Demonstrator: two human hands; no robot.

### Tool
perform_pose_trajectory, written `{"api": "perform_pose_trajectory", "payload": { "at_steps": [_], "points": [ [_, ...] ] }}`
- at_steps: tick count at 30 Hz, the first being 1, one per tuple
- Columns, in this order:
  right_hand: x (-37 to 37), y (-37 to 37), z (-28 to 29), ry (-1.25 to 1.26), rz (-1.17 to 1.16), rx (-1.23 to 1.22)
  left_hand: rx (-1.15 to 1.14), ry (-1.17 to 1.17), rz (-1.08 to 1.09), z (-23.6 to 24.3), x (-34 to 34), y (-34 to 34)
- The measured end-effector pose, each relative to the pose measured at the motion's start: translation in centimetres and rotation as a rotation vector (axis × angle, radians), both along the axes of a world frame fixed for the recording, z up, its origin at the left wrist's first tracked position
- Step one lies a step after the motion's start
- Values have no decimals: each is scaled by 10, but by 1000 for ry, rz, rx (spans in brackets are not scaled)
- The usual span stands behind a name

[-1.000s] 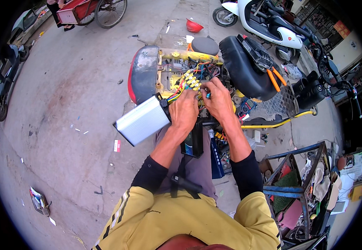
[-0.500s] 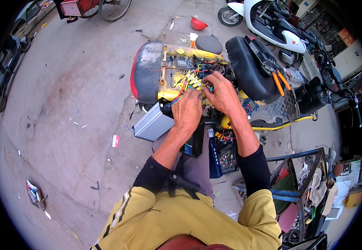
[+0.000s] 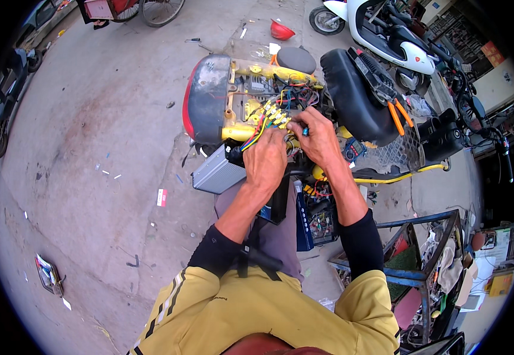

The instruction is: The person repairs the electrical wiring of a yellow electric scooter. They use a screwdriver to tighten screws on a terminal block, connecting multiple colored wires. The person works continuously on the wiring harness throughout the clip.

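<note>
Both hands work close together over the opened yellow frame (image 3: 242, 131) of an electric scooter. My left hand (image 3: 266, 158) is closed, fingertips bunched just below a row of yellow wire connectors (image 3: 276, 115); what they pinch is hidden. My right hand (image 3: 319, 141) is curled around a small teal-blue piece (image 3: 305, 131), thumb and forefinger pinched at the right end of the connectors. Coloured wires (image 3: 256, 137) run from the connectors past my left hand to a silver finned controller box (image 3: 218, 173), which leans beside the frame.
A black scooter seat (image 3: 354, 97) lies to the right with orange-handled pliers (image 3: 396, 118) on it. Nearer stand a box of small parts (image 3: 322, 222) and a blue metal rack (image 3: 425, 275). A red helmet-like bowl (image 3: 282, 29) and a white scooter (image 3: 381, 44) are farther off.
My right hand has drawn slightly toward me, and the teal-blue piece in it shows more. The left hand stays almost in place. The view has shifted a little.
</note>
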State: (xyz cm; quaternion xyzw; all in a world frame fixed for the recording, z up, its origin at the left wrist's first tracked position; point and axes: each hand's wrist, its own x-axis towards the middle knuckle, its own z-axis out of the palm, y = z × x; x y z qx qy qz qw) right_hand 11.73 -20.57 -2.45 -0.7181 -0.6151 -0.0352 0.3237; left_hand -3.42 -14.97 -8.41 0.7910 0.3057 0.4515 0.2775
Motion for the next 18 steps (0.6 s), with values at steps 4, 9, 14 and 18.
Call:
{"api": "perform_pose_trajectory", "payload": {
  "at_steps": [4,9,14,18],
  "points": [
    [0,-2,2,-3,31,0,3,8,-5,0,-1,1],
    [2,-2,11,-32,45,-68,18,46,-7,1,-2,2],
    [4,-2,11,-78,100,-40,18,67,-24,1,-2,3],
    [9,-1,9,-168,139,-44,45,100,-12,0,-5,1]
  ]
}}
